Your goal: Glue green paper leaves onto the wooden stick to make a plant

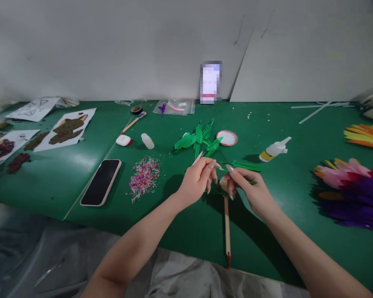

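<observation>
Near the middle of the green table, my left hand is closed, with a thin pink-white tool sticking up from its fingers. Facing it on the right, my right hand pinches a thin green piece between thumb and fingers. Just beyond my hands lie bright green leaf-like pieces and a round white dish with a red rim. A wooden stick with a red end extends from under my right hand towards the table's front edge.
A white glue bottle stands to the right, before purple feather-like pieces. On the left are a phone, a pile of pink bits, a small white bottle and decorated paper sheets. Another phone leans on the wall.
</observation>
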The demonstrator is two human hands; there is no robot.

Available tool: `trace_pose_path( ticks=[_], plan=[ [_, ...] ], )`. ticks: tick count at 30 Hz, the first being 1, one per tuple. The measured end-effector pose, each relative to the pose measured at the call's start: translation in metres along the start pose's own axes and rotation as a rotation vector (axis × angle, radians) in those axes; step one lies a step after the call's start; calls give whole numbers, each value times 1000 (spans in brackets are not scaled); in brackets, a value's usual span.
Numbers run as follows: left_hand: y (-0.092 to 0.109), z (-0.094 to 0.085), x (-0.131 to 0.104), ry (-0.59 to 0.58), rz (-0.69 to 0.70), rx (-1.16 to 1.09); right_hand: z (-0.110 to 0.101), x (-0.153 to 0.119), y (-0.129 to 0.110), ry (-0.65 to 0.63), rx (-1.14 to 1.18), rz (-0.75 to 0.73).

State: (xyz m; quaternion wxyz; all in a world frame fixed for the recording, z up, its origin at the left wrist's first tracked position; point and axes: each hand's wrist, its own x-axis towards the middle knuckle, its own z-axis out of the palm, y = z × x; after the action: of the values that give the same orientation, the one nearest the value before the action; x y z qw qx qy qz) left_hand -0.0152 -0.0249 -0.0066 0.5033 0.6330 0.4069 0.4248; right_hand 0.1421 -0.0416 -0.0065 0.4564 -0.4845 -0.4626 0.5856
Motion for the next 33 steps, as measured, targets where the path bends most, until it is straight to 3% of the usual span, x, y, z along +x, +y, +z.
trace_pose_path(
  ticks=[6, 15, 19, 26, 33],
  plan=[
    [5, -1, -1, 19, 1, 44, -1, 1, 1, 1, 109, 23],
    [3, 0, 3, 66, -134, -99, 0, -7, -4, 90, -253, -252],
    [3, -4, 5, 22, -184, -158, -2, -8, -3, 121, -355, -310],
    [7, -11, 6, -72, -134, -56, -6, -5, -3, 26, -371, -271],
    [2, -7, 6, -22, -52, 55, -4, -5, 2, 36, -360, -286]
  ],
)
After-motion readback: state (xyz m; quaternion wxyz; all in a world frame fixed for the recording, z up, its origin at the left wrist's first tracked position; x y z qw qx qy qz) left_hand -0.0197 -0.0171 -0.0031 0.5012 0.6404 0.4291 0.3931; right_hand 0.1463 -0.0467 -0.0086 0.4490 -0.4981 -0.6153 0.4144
